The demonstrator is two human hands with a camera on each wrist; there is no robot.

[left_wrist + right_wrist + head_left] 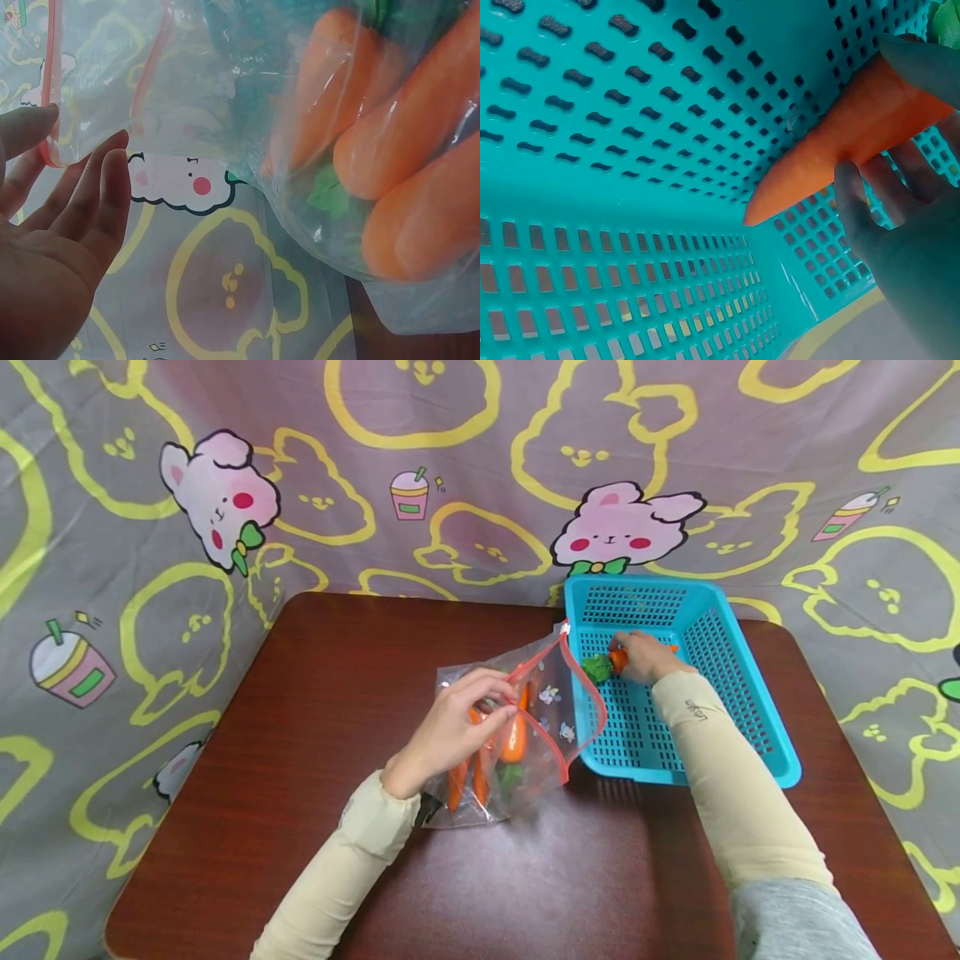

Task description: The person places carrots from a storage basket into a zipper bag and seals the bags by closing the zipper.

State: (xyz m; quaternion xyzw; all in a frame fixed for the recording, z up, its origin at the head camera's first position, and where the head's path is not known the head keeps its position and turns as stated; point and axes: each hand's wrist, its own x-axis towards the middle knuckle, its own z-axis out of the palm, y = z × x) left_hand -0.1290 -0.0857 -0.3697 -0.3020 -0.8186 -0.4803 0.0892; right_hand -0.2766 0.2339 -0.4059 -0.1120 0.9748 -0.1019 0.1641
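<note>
My left hand (457, 722) pinches the red-edged mouth of a clear zip bag (551, 710), whose opening faces the basket. Inside the bag lie several orange carrots (420, 112) with green tops. Over in the blue plastic basket (765, 727), my right hand (641, 657) grips a carrot (825, 161) around its thick end. The green leafy top (597, 668) of that carrot points left, toward the bag. In the left wrist view the thumb and fingers of the left hand (67, 217) hold the bag's edge.
The basket stands at the right on a dark brown table (337, 693), close against the bag. A cloth (465, 468) with rabbit and cup prints hangs behind and at the sides. A small dark object (429, 810) shows beside the left wrist.
</note>
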